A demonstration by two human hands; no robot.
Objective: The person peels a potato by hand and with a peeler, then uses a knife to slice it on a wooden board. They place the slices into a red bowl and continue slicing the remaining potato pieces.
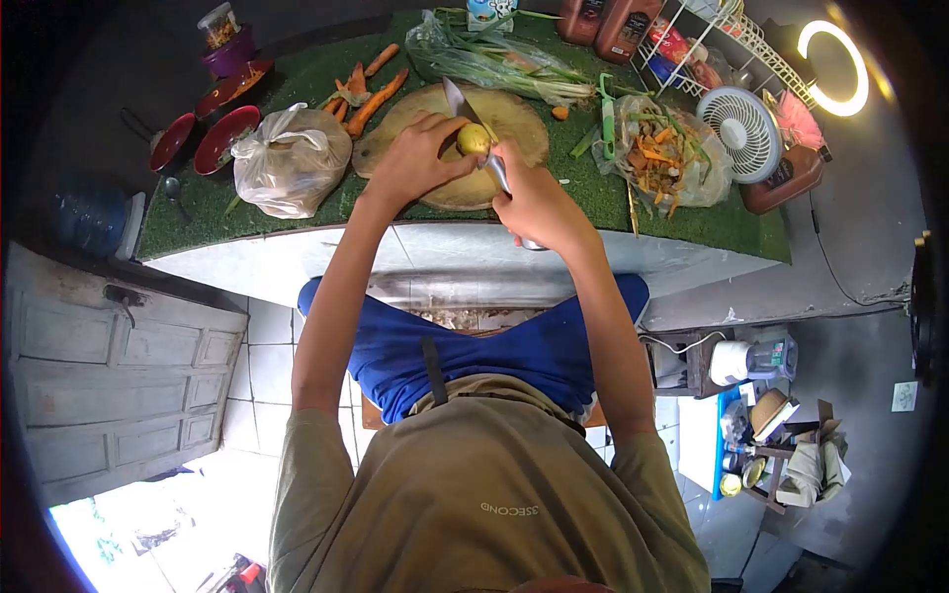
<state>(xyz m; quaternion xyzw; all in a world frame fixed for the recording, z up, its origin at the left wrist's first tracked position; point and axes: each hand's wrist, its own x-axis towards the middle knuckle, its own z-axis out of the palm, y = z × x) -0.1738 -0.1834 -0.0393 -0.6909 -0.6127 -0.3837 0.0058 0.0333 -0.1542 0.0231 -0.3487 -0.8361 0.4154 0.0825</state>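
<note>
My left hand [420, 155] is closed around the side of a yellowish potato [473, 138], over the round wooden chopping board [524, 124]. A kitchen knife [461, 102] points away from me, its blade right beside the potato. My right hand [539, 198] grips the knife's handle, with the thumb close to the potato. The board lies on a green grass-like mat [346, 212]. Behind my left hand are several carrots [378, 103], and a knotted plastic bag [292, 163] stands to its left.
A plastic bag of peelings [664, 158] lies right of the board, beside a white fan [738, 133]. Spring onions [514, 71] in plastic lie at the back. Red bowls [225, 138] stand at the left, and a dish rack [727, 44] at the back right.
</note>
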